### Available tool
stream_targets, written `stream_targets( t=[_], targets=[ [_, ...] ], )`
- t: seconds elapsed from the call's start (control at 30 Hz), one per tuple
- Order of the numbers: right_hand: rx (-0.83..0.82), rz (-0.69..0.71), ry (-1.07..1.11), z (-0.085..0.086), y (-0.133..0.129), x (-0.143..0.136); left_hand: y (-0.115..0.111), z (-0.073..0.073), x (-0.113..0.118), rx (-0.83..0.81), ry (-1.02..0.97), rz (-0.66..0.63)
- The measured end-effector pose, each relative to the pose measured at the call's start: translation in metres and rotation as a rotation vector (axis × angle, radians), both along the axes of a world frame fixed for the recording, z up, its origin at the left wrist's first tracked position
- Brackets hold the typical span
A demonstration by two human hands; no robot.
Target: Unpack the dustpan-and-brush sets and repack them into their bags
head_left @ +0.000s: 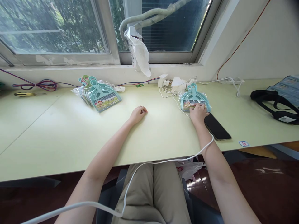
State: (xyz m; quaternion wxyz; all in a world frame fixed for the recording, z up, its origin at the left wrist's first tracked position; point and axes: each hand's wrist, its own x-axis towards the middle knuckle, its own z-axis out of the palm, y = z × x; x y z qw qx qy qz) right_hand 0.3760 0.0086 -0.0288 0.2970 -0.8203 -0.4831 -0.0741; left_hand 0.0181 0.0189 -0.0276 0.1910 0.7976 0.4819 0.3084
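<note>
Pointing handle toward window, wrapped dustpan, right hand touching

The scene is viewed from the person's head, above the near edge of a long, pale yellow-green table, with the camera faced forward and tilted down. The lap in khaki cloth trousers is looked down on from close above, at the bottom of the view. The bare left forearm and bare right forearm are seen from above, reaching away. At the top, beyond the tabletop, a metal-framed glass window and a plain white wall are taken in.
</note>
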Motion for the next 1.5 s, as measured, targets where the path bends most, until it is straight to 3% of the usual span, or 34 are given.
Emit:
stream_targets(
  t=[0.53, 1.5],
  targets=[
    [-0.007, -0.033, 0.169, -0.009, 0.018, 0.011, 0.002, -0.003, -0.001, -0.012, -0.029, -0.003],
    [-0.134, -0.013, 0.154, -0.004, 0.017, 0.013, 0.001, -0.002, 0.0, -0.007, -0.025, 0.008]
  ],
)
